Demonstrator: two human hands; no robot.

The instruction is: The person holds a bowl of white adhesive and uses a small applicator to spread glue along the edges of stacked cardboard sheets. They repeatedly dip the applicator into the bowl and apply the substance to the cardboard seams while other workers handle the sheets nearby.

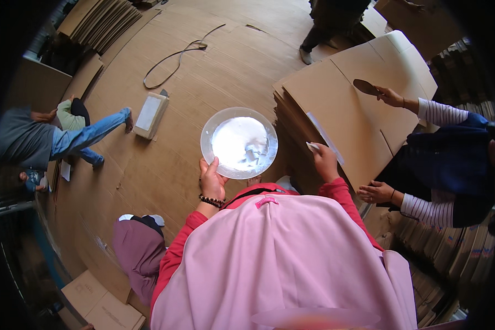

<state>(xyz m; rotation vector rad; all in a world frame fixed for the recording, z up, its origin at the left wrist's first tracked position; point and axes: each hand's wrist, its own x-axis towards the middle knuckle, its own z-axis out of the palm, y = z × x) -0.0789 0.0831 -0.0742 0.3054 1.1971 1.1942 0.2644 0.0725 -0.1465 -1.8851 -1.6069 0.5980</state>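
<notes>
My left hand (212, 180) grips the near-left rim of a round, translucent plastic bowl (207, 140), thumb over the edge. White paste (234, 140) fills much of the bowl, with lumps or scraped marks on its right side. My right hand (325, 163) is closed on a small flat whitish piece (313, 146), whose exact kind I cannot make out. It is beside the near-left edge of a stack of flat cardboard sheets (368, 93), apart from the bowl. A pale strip (324, 136) lies along that edge of the stack.
Across the stack, a co-worker in striped sleeves (441, 111) holds a dark oval paddle (364, 86). A taped block (150, 115) and a black cable (180, 53) lie on the cardboard-covered floor. Other people are at left and far right; cardboard piles (102, 25) stand around.
</notes>
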